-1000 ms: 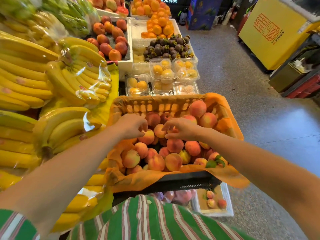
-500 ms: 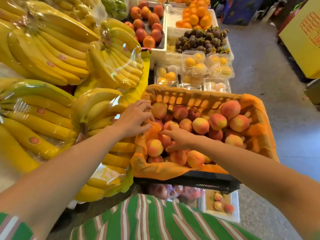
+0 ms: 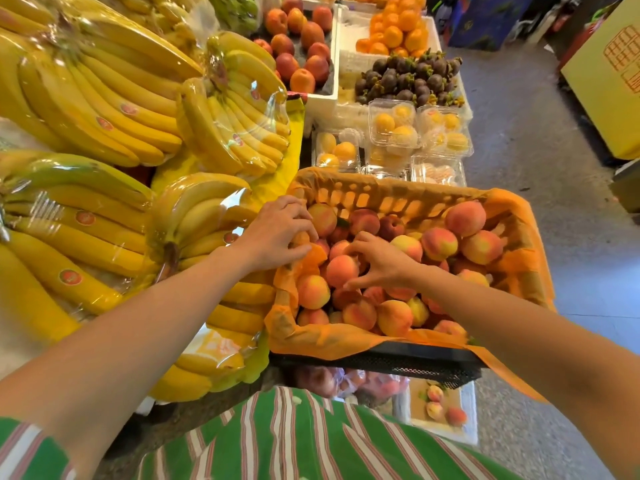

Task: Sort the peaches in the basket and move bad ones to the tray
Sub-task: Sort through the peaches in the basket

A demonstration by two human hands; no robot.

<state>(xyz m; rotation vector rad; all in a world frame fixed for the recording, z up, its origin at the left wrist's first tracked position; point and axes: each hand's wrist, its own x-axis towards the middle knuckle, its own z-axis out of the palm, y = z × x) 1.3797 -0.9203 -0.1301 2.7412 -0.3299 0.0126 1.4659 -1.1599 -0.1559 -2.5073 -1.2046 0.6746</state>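
1. The round, fuzzy red-and-yellow peaches (image 3: 439, 243) lie heaped in a black mesh plastic basket lined with orange paper (image 3: 381, 366), which sits at the stall's edge just in front of the person.
2. The right hand (image 3: 388, 266) has thumb and fingers curled round one blushed peach (image 3: 342, 270) near the middle-left of the heap. This looks like the picking-and-checking step of the sort.
3. The left hand (image 3: 277, 233) is bent over the basket's left corner with its fingers on something orange. I cannot tell whether it grasps a fruit, presses the paper, or only rests there.
4. Next, I judge, the held fruit needs lifting clear and turning to inspect it. If bad, it has to go down to the white foam tray (image 3: 468, 433), which stands low beside the basket's near right corner with three peaches already in it.
5. Hidden: the underside of the held fruit, the lower layers of the heap, and much of the tray, which is partly covered by the basket and the person's green striped shirt (image 3: 304, 441).
6. Around the basket are film-wrapped yellow banana bunches (image 3: 104, 109) to the left, clear plastic boxes of yellow fruit (image 3: 393, 128) behind, and dark purple mangosteens (image 3: 405, 79) beyond those.
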